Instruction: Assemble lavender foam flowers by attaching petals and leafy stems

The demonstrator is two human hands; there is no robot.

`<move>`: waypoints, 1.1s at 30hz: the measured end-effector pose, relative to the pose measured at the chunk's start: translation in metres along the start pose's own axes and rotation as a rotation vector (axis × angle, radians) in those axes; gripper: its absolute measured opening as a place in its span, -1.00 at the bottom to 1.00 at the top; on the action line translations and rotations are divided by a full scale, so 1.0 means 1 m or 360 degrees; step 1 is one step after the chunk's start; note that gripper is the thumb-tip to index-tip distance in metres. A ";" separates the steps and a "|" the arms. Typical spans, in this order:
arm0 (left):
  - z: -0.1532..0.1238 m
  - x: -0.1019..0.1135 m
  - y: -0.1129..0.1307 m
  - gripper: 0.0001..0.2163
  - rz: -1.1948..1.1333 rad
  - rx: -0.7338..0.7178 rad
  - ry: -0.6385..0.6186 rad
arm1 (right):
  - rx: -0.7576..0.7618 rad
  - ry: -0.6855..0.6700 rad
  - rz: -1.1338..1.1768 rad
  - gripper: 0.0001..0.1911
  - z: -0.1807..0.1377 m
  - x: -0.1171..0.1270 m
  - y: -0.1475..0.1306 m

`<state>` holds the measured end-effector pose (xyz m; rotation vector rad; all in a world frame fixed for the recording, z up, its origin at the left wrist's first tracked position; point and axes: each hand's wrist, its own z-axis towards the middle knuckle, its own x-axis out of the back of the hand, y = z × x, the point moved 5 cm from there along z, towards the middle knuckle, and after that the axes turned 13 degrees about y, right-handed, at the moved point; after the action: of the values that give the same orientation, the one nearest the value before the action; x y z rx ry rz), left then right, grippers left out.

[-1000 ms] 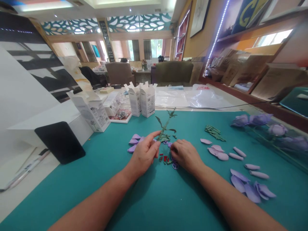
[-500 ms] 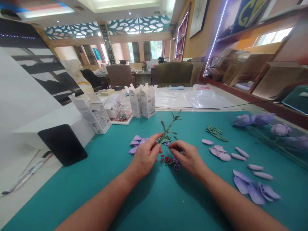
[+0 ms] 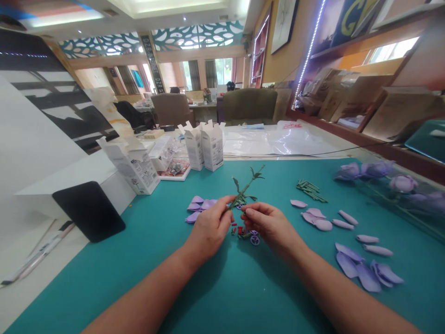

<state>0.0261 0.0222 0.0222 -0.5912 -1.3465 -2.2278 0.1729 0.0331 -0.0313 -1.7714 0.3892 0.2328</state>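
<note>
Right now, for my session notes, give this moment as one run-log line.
left hand: holds green stem | right hand: nearest purple wheel | surface: teal mat

You have two hands in view, your left hand (image 3: 207, 234) and your right hand (image 3: 269, 227). In front of you are one leafy green stem (image 3: 245, 191) and one bundle of green sticks (image 3: 311, 191). You can count about four lavender petals (image 3: 200, 204) left of your hands and about twelve loose petals (image 3: 347, 264) right of them. There are also four lavender foam blooms (image 3: 402, 183), one small purple wheel (image 3: 255, 240), three white cartons (image 3: 134, 169) and two armchairs (image 3: 249, 105).
</note>
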 end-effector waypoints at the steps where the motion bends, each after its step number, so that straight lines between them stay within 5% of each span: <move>1: -0.001 0.000 0.001 -0.65 0.0027 -0.0016 -0.0003 | -0.0016 0.0003 0.0033 -0.63 -0.001 -0.001 0.000; 9: -0.004 -0.004 0.004 -0.65 0.0153 -0.0163 -0.0027 | -0.0150 0.0091 0.0175 -0.64 -0.010 -0.008 0.003; 33: -0.005 -0.007 0.005 -0.70 0.0044 -0.0008 -0.0155 | -0.0274 -0.0010 0.0322 -0.68 -0.008 -0.008 0.006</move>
<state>0.0343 0.0170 0.0200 -0.7242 -1.3723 -2.2061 0.1628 0.0249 -0.0319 -1.8998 0.5585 0.4263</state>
